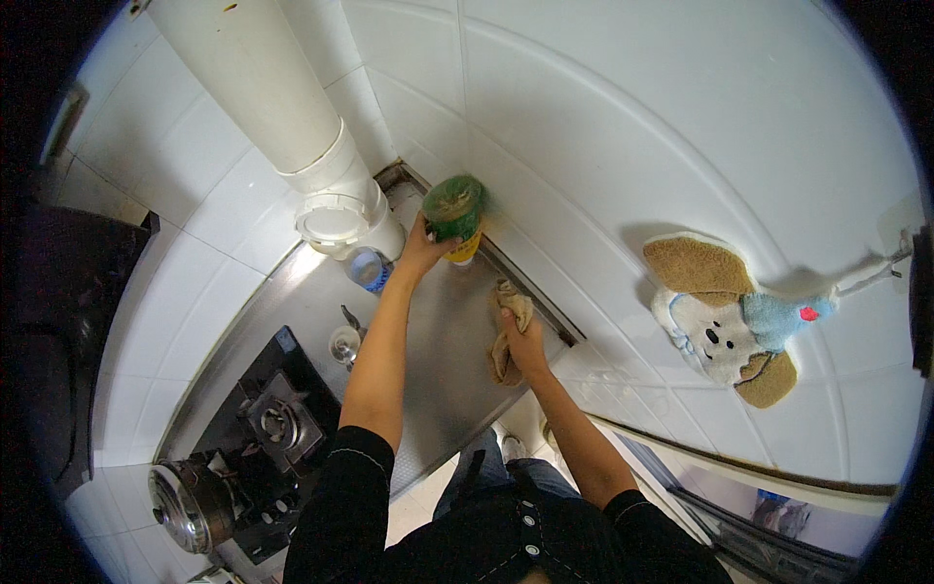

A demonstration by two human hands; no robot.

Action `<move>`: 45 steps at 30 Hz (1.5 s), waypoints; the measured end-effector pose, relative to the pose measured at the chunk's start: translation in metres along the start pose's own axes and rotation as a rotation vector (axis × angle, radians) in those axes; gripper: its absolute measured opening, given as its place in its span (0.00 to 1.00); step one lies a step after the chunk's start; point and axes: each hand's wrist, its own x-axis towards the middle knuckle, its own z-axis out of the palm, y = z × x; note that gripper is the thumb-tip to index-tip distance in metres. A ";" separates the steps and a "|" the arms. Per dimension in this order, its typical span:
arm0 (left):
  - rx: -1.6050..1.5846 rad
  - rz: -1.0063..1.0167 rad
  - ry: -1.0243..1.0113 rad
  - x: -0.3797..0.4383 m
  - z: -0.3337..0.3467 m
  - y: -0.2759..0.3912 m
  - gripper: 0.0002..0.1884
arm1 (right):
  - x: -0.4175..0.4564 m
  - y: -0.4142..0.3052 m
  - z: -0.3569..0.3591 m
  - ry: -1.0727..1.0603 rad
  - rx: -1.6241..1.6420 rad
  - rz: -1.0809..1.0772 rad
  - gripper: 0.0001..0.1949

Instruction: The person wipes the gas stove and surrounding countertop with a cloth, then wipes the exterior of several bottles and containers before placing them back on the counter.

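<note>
With my left hand (427,248) I grip a green container (454,208) near the back corner of a stainless steel counter (445,350). Under or behind it shows a yellow item with a white end (464,250); whether I hold that too, I cannot tell. My right hand (523,339) is closed on a crumpled tan cloth (503,358), which rests on the counter close to the right wall ledge. A blue, clear-topped container (367,269) stands left of my left hand, beside the white pipe. Nearer me, left of my forearm, is a small shiny metal item with a dark handle (345,343).
A thick white pipe (292,109) comes down to the counter's back. At left is a black gas hob (273,423) with a lidded steel pot (186,507). A dog-shaped hand towel (719,321) hangs on the right tiled wall. A raised metal ledge (533,296) edges the counter.
</note>
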 end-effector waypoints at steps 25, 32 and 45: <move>0.157 0.178 0.186 0.011 -0.008 -0.025 0.44 | -0.017 -0.011 -0.005 0.004 -0.022 0.030 0.17; -0.086 -0.025 0.450 -0.088 0.043 -0.040 0.44 | -0.023 -0.011 -0.004 -0.031 0.094 0.006 0.17; -0.621 -0.418 0.582 -0.361 0.051 0.021 0.37 | -0.177 -0.031 0.103 -0.542 0.285 0.083 0.17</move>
